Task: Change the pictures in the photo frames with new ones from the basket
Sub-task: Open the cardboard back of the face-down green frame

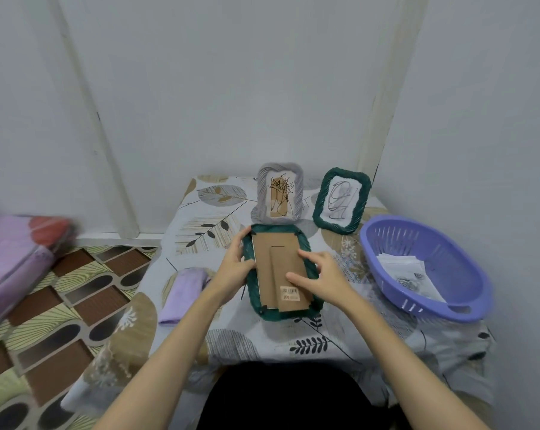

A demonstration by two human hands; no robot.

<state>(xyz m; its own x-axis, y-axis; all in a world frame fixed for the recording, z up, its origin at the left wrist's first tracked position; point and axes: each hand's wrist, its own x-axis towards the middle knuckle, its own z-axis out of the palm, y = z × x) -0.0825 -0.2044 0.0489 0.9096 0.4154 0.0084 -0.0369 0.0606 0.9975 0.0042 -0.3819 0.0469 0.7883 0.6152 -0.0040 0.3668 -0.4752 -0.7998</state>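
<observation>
A dark green photo frame (309, 246) lies face down on the table, its brown cardboard back (272, 262) and stand facing up. My left hand (236, 268) grips the frame's left edge, thumb on the back. My right hand (323, 274) rests on the right side of the back with fingers straight, the fingertips on the cardboard. Behind stand a grey frame (280, 193) and a second green frame (341, 200), each holding a scribble drawing. A purple basket (423, 265) at the right holds several paper pictures (409, 274).
A folded lilac cloth (183, 293) lies on the patterned tablecloth (219, 212) left of the frame. The table stands in a corner between two white walls. Folded pink bedding (17, 256) lies on the floor mat at the far left.
</observation>
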